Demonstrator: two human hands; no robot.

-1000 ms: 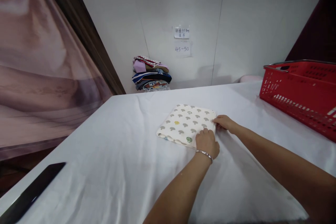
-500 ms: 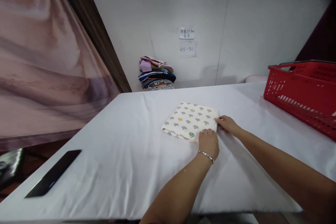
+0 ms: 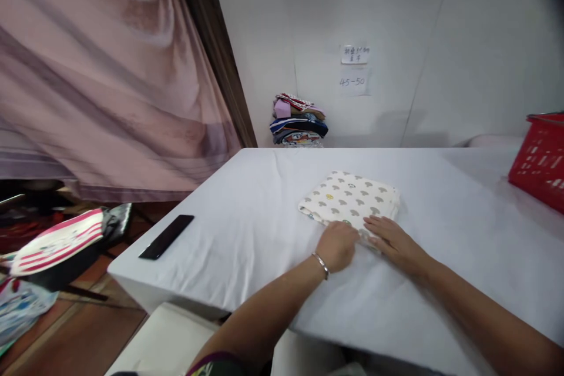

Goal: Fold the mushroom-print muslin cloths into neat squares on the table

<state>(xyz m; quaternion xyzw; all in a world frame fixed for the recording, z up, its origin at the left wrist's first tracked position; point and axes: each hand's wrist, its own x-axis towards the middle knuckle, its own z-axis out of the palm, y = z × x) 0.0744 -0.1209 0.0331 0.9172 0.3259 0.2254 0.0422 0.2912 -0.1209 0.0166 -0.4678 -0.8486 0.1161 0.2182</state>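
Note:
A folded white cloth [image 3: 348,194] with grey mushroom prints and a few coloured ones lies flat on the white-covered table [image 3: 247,235]. My left hand [image 3: 338,247], with a silver bangle at the wrist, has its fingers closed on the cloth's near edge; the fingertips are partly hidden. On the cloth's near right part rests my right hand [image 3: 399,247], palm down with fingers stretched out. The two hands are close together, a small gap between them.
A dark flat slab [image 3: 168,237] lies at the table's left. Folded fabrics [image 3: 299,123] are stacked beyond the far edge. A red basket [image 3: 540,158] stands at far right. Left of the table are a pink curtain [image 3: 145,70] and a striped item on a seat [image 3: 61,247]. Paper signs [image 3: 355,79] hang on the wall.
My view has swung left, so things appear further right. My right hand has moved from the cloth's right edge to its near side, flattening out. My left hand has shifted left along the near edge.

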